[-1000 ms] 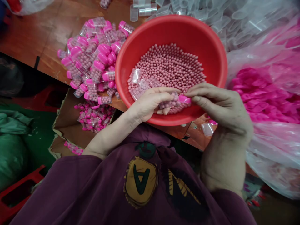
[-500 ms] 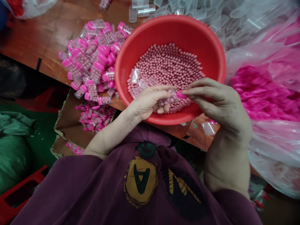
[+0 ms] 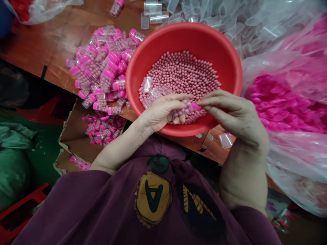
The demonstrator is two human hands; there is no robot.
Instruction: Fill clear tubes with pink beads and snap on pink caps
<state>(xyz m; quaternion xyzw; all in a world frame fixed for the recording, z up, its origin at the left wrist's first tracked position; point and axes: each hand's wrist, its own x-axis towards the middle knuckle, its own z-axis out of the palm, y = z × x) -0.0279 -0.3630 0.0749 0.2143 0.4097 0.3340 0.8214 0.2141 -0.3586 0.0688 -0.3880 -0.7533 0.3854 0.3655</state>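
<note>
Over the near side of a red basin (image 3: 217, 41), my left hand (image 3: 159, 110) is closed around a clear plastic tube (image 3: 178, 111) filled with pink beads. A bright pink cap (image 3: 195, 106) sits at the tube's right end. My right hand (image 3: 232, 114) pinches that cap between thumb and fingertips, so both hands meet at the tube. Below them, many small pink beads (image 3: 181, 73) lie heaped in the basin. A few clear tubes (image 3: 147, 84) rest on the beads at the left, partly behind my left hand.
Left of the basin is a pile of capped, bead-filled tubes (image 3: 102, 68) on the wooden table (image 3: 28, 44). More lie in a cardboard box (image 3: 75, 131) below. Empty clear tubes (image 3: 204, 10) are heaped behind the basin. On the right, a plastic bag holds pink caps (image 3: 288, 105).
The pink cap now sits in line with the tube's end, and my right fingers have shifted slightly along it. The whole view has moved a little.
</note>
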